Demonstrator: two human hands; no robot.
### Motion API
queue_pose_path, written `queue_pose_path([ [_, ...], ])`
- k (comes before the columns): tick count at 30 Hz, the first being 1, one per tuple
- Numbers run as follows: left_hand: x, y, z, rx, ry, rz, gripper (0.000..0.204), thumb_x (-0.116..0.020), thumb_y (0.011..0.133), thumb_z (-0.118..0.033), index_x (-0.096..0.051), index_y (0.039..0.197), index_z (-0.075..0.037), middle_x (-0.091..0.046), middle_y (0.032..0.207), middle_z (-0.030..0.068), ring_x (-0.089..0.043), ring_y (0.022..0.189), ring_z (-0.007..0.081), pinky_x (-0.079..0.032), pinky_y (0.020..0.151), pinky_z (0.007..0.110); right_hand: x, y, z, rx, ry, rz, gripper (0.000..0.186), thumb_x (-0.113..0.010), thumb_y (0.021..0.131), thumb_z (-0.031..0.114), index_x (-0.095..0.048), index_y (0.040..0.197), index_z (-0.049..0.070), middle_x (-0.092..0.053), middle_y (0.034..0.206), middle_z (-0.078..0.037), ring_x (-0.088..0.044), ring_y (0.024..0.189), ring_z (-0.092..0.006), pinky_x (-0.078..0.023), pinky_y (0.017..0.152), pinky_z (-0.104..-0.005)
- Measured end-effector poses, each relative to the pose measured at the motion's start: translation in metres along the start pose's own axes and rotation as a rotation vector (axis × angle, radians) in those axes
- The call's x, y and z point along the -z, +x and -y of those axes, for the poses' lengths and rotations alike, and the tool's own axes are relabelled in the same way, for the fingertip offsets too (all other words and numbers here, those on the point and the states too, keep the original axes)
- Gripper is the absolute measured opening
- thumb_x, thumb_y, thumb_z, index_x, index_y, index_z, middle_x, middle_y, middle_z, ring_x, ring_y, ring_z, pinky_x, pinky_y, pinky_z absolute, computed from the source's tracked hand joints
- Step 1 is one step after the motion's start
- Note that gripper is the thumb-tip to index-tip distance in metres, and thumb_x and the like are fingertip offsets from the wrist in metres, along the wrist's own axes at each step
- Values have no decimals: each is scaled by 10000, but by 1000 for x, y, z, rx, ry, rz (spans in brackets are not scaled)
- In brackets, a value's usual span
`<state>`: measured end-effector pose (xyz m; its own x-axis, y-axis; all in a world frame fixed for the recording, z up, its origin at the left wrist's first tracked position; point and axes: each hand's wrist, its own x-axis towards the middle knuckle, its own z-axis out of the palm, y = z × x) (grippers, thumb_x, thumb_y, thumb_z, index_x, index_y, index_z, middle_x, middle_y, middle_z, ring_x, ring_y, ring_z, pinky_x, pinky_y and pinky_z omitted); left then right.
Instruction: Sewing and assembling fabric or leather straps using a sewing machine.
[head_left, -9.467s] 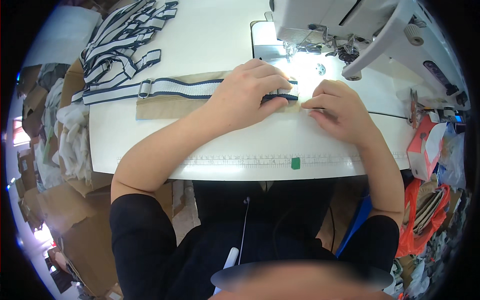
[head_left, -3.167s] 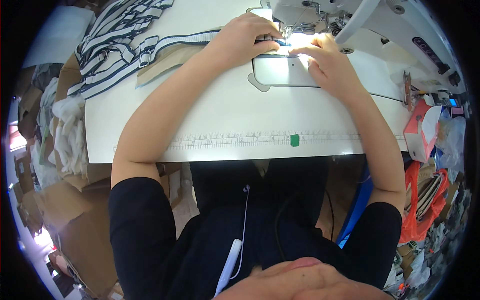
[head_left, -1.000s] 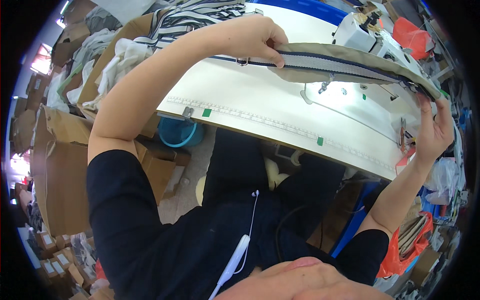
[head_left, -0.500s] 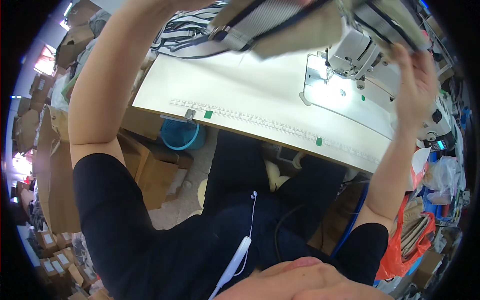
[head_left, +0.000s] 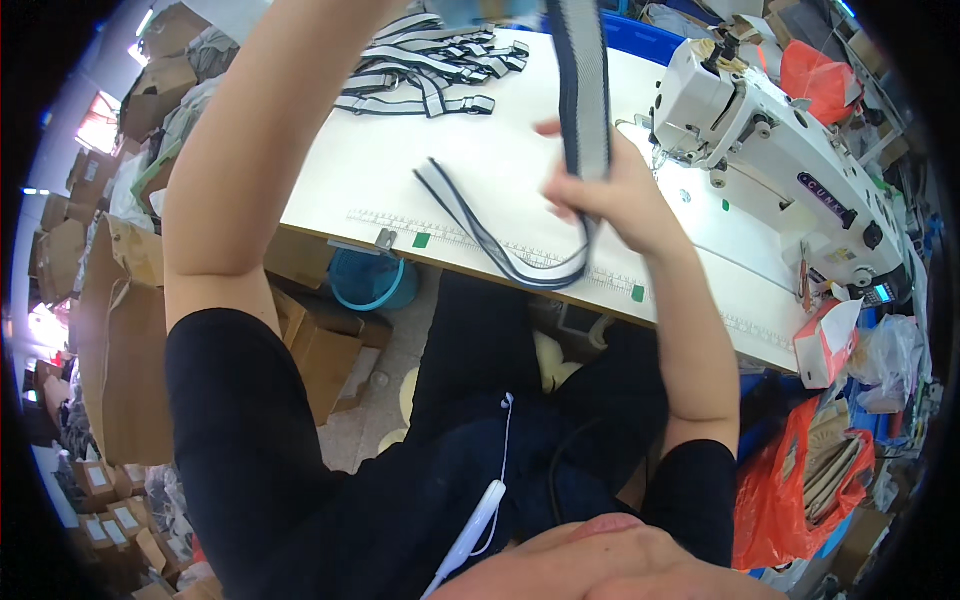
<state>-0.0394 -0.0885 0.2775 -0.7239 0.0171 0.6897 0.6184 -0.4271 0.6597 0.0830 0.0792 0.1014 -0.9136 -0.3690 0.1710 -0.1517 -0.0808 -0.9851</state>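
Observation:
My right hand [head_left: 615,200] is closed around a long grey-and-navy striped strap [head_left: 585,85], thumb in front and fingers partly behind it. The strap comes down from the top edge through that hand, and its tail bends in a loop low over the white table [head_left: 360,160]. My left forearm [head_left: 250,170] rises out of the top of the picture, with that hand out of sight. A blurred bluish shape shows at the top edge, too unclear to name. A pile of similar striped straps [head_left: 440,65] lies at the back left of the table.
A white sewing machine [head_left: 760,160] stands at the right, with a red tissue box [head_left: 820,350] and an orange plastic bag [head_left: 760,500] near the front corner. Cardboard boxes [head_left: 120,360] fill the left side. A blue bucket [head_left: 375,290] is under the table, and a blue bin [head_left: 630,30] sits behind it.
The strap has been lifted from the machine and now hangs upright. My right hand has come leftward to the middle. My left hand has risen out of view, and the khaki fabric no longer shows.

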Motion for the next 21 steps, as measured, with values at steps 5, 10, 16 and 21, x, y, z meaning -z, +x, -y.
queue_pose_path([
  [5, 134, -9, 13, -76, 61, -227, 212, -624, 920, -104, -609, 1089, 22, -652, 977, 102, -643, 907, 227, -526, 785, 317, 99, -83, 0, -292, -278, 21, 611, -752, 710, 24, -476, 1255, 14, -613, 949, -60, -595, 770, -102, -477, 665, -228],
  [10, 214, -38, 46, 156, -75, -475, 174, -602, 957, -153, -595, 1045, -4, -659, 960, 101, -648, 844, 206, -548, 772, 325, 155, -154, 30, -147, -436, -215, 625, -676, 698, -54, -470, 1284, 11, -604, 1086, -71, -552, 1029, -126, -409, 897, -234],
  [16, 102, -200, 129, 856, -97, -528, 259, -469, 1021, -218, -544, 1120, 9, -640, 1045, 134, -657, 914, 250, -578, 797, 421, 220, -212, 52, -98, -555, -448, 507, -515, 783, -94, -483, 1272, 37, -622, 1003, -41, -568, 966, -116, -411, 831, -215],
  [21, 34, -249, 125, 1309, -294, -280, 386, -373, 1044, -251, -403, 1297, 40, -566, 1213, 214, -591, 1130, 332, -516, 972, 425, 234, -233, 67, 37, -814, -764, 335, -564, 910, 11, -509, 1240, 31, -592, 1020, -4, -490, 780, -40, -335, 652, -165],
])
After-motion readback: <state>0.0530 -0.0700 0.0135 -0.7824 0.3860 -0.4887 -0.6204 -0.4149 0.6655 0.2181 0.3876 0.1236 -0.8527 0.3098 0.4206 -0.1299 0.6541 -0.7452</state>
